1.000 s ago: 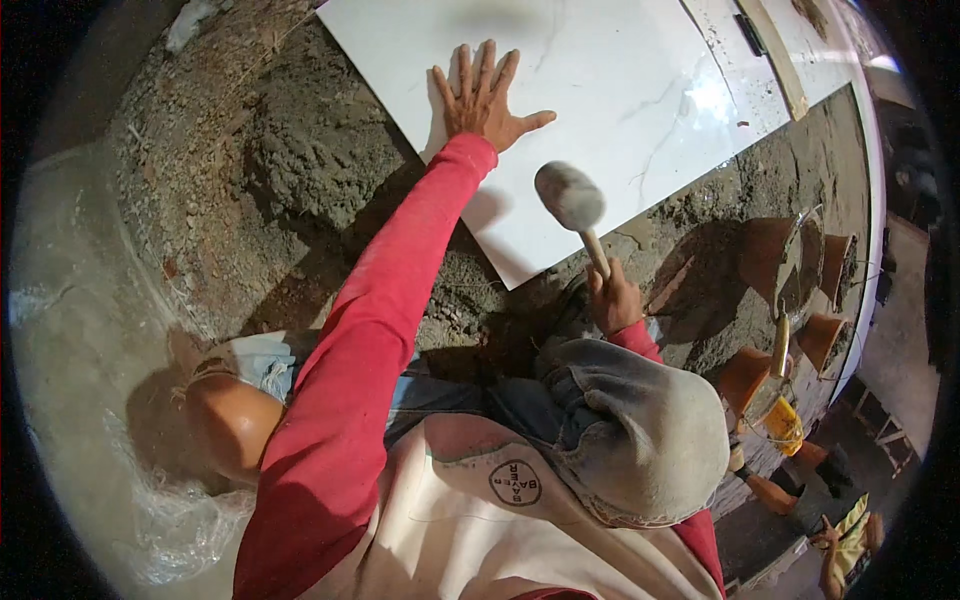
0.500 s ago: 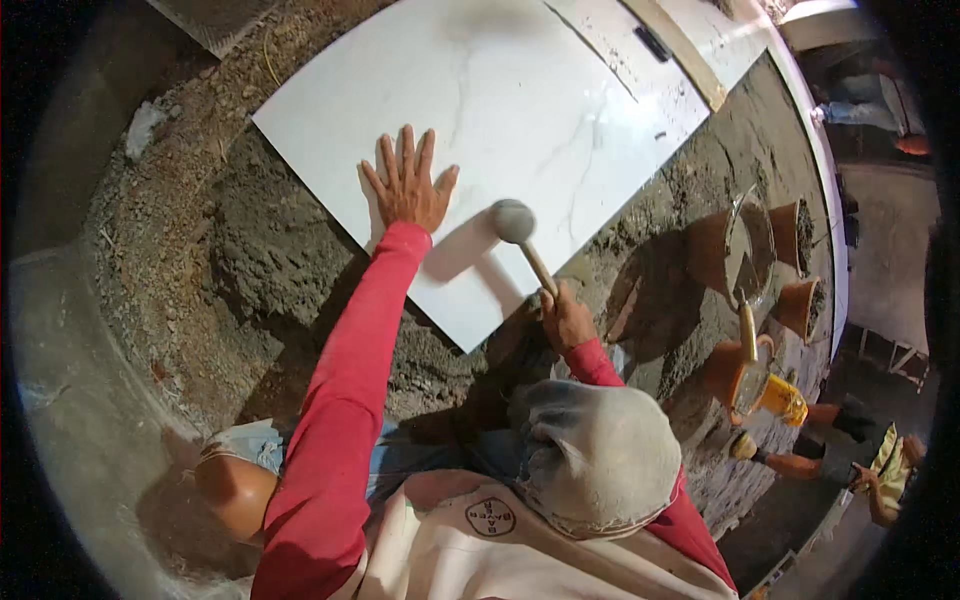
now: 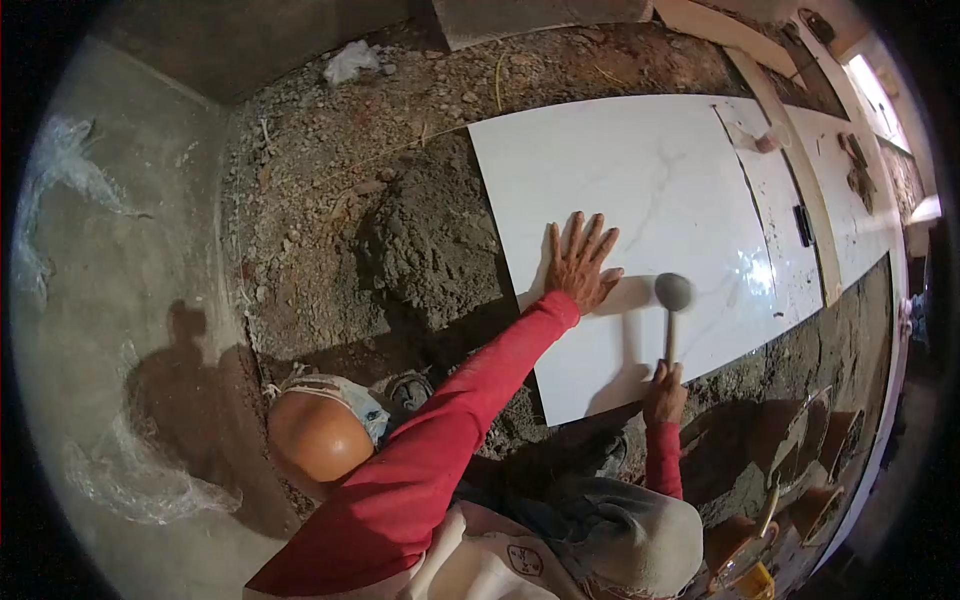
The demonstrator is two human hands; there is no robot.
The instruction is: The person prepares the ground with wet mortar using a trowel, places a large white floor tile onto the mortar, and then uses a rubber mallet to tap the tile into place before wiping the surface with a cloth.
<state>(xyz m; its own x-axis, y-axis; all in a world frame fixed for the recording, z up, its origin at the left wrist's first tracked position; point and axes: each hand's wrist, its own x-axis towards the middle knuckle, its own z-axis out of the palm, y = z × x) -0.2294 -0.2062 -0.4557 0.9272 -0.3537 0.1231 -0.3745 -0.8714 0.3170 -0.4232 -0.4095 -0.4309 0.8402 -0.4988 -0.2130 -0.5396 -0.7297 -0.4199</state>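
My left hand (image 3: 578,265) lies flat with fingers spread on a large white marbled tile (image 3: 610,165), near its left edge. My right hand (image 3: 664,395) is closed round the wooden handle of a mallet (image 3: 673,291). Its round grey head hovers over the tile to the right of my left hand, and a shadow falls beside it. Wet grey mortar (image 3: 435,235) is heaped along the tile's left side.
A light strip of board (image 3: 800,190) crosses the far right tiles, near a small black object (image 3: 803,226). Terracotta-coloured buckets (image 3: 790,430) and a trowel (image 3: 768,510) stand at the lower right. Plastic sheeting (image 3: 150,470) lies at the left by a wall; gravel (image 3: 300,200) borders the mortar.
The view has swung left, so the tile and both hands now appear farther right. My left hand is still flat on the tile, and my right hand still grips the mallet above it.
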